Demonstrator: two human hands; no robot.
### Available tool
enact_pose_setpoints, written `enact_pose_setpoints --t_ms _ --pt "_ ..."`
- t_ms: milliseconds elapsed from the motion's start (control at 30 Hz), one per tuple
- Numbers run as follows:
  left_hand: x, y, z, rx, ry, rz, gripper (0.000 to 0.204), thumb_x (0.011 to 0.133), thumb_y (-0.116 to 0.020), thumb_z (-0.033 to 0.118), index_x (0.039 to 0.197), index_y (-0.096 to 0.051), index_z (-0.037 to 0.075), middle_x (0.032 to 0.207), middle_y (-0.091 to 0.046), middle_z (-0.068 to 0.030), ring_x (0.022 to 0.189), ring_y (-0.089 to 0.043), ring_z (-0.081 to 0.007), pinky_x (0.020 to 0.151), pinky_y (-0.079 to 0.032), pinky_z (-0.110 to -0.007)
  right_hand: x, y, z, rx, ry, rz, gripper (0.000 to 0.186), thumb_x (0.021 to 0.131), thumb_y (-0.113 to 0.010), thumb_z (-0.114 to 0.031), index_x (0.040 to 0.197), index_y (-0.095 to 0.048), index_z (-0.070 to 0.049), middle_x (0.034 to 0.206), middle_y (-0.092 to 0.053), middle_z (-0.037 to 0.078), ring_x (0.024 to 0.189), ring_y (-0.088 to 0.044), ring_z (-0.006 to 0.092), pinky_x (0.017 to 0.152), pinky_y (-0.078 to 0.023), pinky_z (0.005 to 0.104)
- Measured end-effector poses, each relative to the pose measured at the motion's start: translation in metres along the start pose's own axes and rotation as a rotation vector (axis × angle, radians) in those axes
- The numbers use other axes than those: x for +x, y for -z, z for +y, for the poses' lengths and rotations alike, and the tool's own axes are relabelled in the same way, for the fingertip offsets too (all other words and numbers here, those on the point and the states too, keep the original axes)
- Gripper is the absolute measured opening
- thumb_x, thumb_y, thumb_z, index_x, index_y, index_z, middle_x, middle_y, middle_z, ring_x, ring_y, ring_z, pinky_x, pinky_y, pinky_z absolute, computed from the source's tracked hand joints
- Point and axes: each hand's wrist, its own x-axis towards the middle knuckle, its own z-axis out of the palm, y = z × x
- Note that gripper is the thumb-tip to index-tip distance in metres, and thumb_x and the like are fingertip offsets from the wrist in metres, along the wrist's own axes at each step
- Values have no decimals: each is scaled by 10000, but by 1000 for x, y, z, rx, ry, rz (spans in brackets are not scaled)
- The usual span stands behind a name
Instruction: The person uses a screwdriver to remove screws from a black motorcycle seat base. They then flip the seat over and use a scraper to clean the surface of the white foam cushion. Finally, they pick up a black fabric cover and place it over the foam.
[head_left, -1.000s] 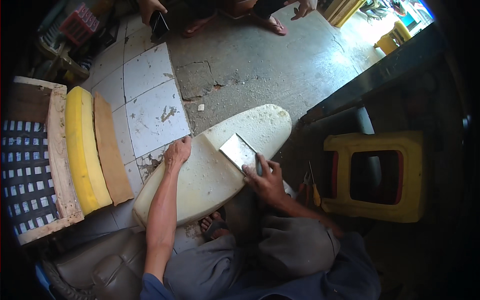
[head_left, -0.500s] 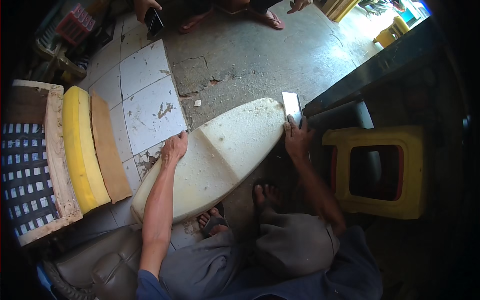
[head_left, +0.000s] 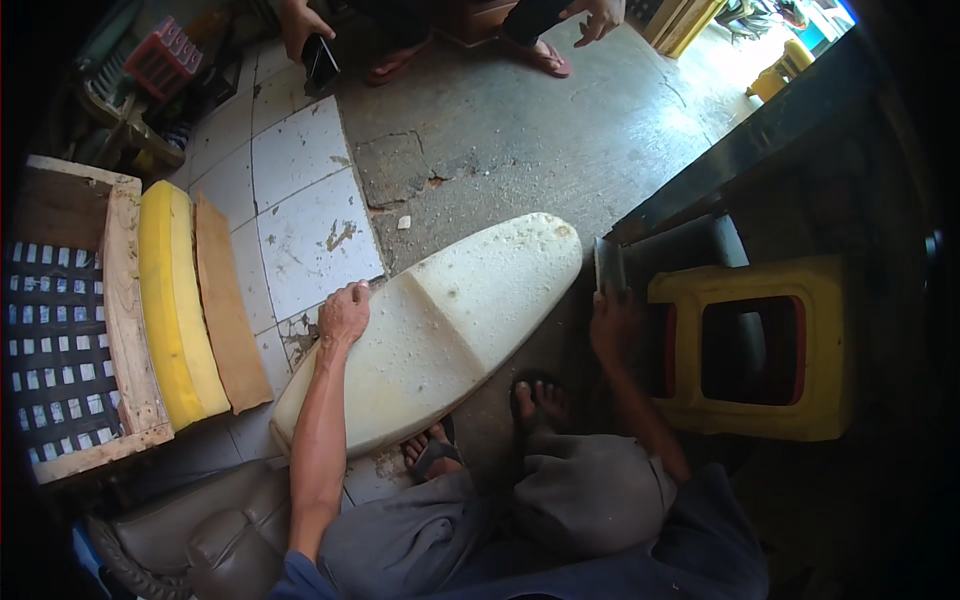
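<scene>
A long cream foam pad [head_left: 470, 330], shaped like a motorcycle seat cushion, lies slantwise across the floor in front of me. Crumbs and pits show on its surface. My left hand [head_left: 345, 313] is closed over the pad's left edge with curled fingers. Beyond the pad's right end, my right hand [head_left: 613, 320] grips a flat, rectangular metal blade-like tool [head_left: 609, 266]. The tool points away from me, apart from the foam, and its gripped end is hidden by my fingers. My feet stand close to the pad's near side.
A yellow stool [head_left: 675, 350] lies tipped at my right. To the left are a yellow foam strip [head_left: 178, 300], a brown board [head_left: 230, 305] and a wooden frame with black webbing [head_left: 130, 300]. Across from me, another person's hand holds a phone [head_left: 320, 62]. Foam crumbs dot the concrete [head_left: 520, 150].
My right hand and the metal tool have moved off the pad's end, toward the right and nearer me. The tool's face now looks darker. My left hand keeps its hold.
</scene>
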Motion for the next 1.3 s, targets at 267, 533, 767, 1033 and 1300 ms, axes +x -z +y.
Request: enact_pose_setpoints --t_ms 267,533,767,1033,1300 --pt "-96 61 -184 71 542 -152 665 1051 -386 574 1268 -699 29 1295 -673 -278 1251 -608 -464 1065 -458 -524 -88 6 -40 728 58 -631 642 1000 -677 -322 1504 -464 14 1430 -580 234 1330 -549 370 1058 -457 500" --pt "-106 45 -164 -472 760 -96 828 1018 -395 711 1422 -625 25 1433 -630 -219 1371 -554 -373 1134 -408 -434 -12 0 -120 923 -47 -716 885 990 -694 -391 1628 -241 20 1533 -453 337 1356 -539 424 1047 -491 493" --pt "-121 29 -147 -469 693 -4 760 1012 -427 697 1458 -605 108 1417 -648 -181 1361 -564 -346 1128 -412 -437 1 111 -277 779 824 217 765 996 -683 -365 1614 -355 -58 1662 -267 316 1545 -266 482 1251 -226 561" --pt "-98 47 -139 -745 501 44 702 1025 -551 605 1482 -581 74 1466 -601 -183 1390 -519 -329 1171 -385 -435 12 -34 -252 245 1047 -102 546 1098 -388 -413 1586 -453 -177 1701 -335 40 1582 -269 274 1293 -67 579" --pt "-129 17 -146 -857 553 139 725 1040 -557 567 1509 -536 16 1505 -565 -180 1403 -500 -317 1171 -383 -423 -127 23 -272 616 1123 -1616 554 1004 -598 -578 1128 -802 -78 1100 -763 243 1241 -667 357 1095 -475 542"
